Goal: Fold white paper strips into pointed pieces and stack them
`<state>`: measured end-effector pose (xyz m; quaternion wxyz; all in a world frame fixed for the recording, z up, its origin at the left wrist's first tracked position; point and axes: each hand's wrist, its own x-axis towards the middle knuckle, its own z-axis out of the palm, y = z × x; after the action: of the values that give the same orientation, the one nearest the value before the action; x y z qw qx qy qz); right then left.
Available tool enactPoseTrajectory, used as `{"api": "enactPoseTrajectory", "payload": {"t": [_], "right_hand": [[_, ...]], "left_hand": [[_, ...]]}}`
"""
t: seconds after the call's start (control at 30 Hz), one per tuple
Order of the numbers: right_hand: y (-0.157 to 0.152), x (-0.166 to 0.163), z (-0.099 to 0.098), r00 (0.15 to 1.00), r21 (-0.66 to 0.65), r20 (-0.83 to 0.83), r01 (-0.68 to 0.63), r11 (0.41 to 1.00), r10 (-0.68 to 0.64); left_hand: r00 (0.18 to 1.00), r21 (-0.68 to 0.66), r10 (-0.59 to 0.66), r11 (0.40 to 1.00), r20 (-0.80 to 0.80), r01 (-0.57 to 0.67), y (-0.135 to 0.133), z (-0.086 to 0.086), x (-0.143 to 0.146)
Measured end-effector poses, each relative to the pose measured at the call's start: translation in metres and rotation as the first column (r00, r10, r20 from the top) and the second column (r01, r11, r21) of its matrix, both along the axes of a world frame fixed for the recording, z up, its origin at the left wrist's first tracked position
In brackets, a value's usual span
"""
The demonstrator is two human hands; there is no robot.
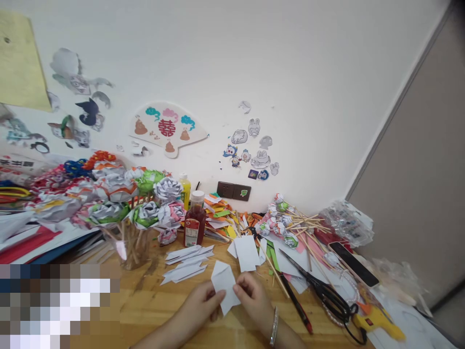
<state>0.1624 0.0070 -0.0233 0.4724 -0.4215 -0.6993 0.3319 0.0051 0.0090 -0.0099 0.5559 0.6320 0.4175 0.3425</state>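
Observation:
A small folded piece of white paper (224, 286) is held upright between my two hands, low in the middle of the view. My left hand (208, 300) pinches its left edge, thumb in front. On the opposite edge, my right hand (252, 293) grips it between thumb and bent fingers; a bracelet circles that wrist. Just beyond on the wooden table (152, 310) lie folded white paper strips (189, 261) at the left. White paper rectangles (247, 253) lie behind my right hand.
Paper flowers on sticks (116, 194) fill a clear container (134, 249) at left. A red-filled bottle (194, 220) stands mid-table. To the right lie black scissors (327, 295), a pen (298, 305), a phone (354, 264), a yellow glue gun (379, 322) and wooden sticks (308, 223).

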Motion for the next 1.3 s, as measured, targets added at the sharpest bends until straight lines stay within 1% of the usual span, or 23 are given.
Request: {"api": "enactPoseTrajectory", "payload": {"t": [0.07,0.13,0.17,0.23,0.3,0.4,0.5,0.6,0.7,0.8,0.87,0.93,1.07,1.17,1.3], "right_hand": [[-0.002,-0.001,0.001,0.996,0.017,-0.063,-0.057,0.998,0.058],[-0.004,-0.002,0.002,0.994,0.064,-0.071,-0.079,0.995,0.084],[-0.005,-0.002,0.002,0.996,0.096,-0.038,-0.083,0.992,0.087],[-0.007,-0.001,0.003,0.994,0.156,0.080,-0.086,0.984,0.075],[-0.008,-0.001,0.004,0.982,0.188,0.188,-0.069,0.980,0.033],[-0.008,-0.001,0.006,0.969,0.193,0.248,-0.043,0.980,-0.006],[-0.009,-0.003,0.010,0.959,0.195,0.281,-0.079,0.978,0.022],[-0.010,-0.005,0.013,0.950,0.209,0.308,-0.129,0.969,0.060],[-0.009,-0.006,0.015,0.950,0.218,0.299,-0.156,0.963,0.086],[-0.007,-0.005,0.013,0.962,0.209,0.269,-0.091,0.974,0.033],[-0.005,-0.004,0.011,0.965,0.188,0.262,-0.016,0.982,-0.034],[-0.004,-0.004,0.009,0.965,0.157,0.253,0.030,0.987,-0.070],[-0.001,-0.004,0.003,0.975,0.097,0.207,0.061,0.993,-0.080],[0.000,-0.004,0.002,0.976,0.087,0.206,0.061,0.994,-0.078],[0.000,-0.004,0.003,0.971,0.091,0.225,0.063,0.994,-0.082]], "left_hand": [[0.999,-0.043,0.036,0.998,0.029,-0.034,0.003,-0.001,0.000],[0.996,-0.056,0.072,0.996,0.054,-0.068,0.006,-0.001,-0.001],[0.994,-0.053,0.088,0.995,0.060,-0.085,0.007,-0.001,-0.001],[0.992,-0.043,0.104,0.994,0.072,-0.101,0.008,0.001,-0.002],[0.991,-0.033,0.096,0.995,0.091,-0.093,0.007,0.003,-0.003],[0.991,-0.042,0.040,0.999,0.125,-0.035,0.007,0.005,-0.004],[0.991,-0.060,-0.006,0.998,0.131,0.014,0.007,0.006,-0.004],[0.991,-0.066,0.004,0.998,0.136,0.005,0.007,0.007,-0.004],[0.991,-0.088,0.008,0.996,0.135,0.003,0.007,0.010,-0.005],[0.991,-0.107,-0.018,0.994,0.133,0.032,0.006,0.010,-0.006],[0.986,-0.111,-0.035,0.992,0.165,0.054,0.007,0.009,-0.006],[0.978,-0.109,-0.050,0.991,0.204,0.074,0.007,0.009,-0.005],[0.964,-0.084,-0.103,0.988,0.247,0.127,0.006,0.012,-0.005],[0.958,-0.059,-0.132,0.987,0.255,0.151,0.005,0.013,-0.004],[0.964,-0.045,-0.128,0.989,0.234,0.142,0.007,0.007,-0.004]]}}
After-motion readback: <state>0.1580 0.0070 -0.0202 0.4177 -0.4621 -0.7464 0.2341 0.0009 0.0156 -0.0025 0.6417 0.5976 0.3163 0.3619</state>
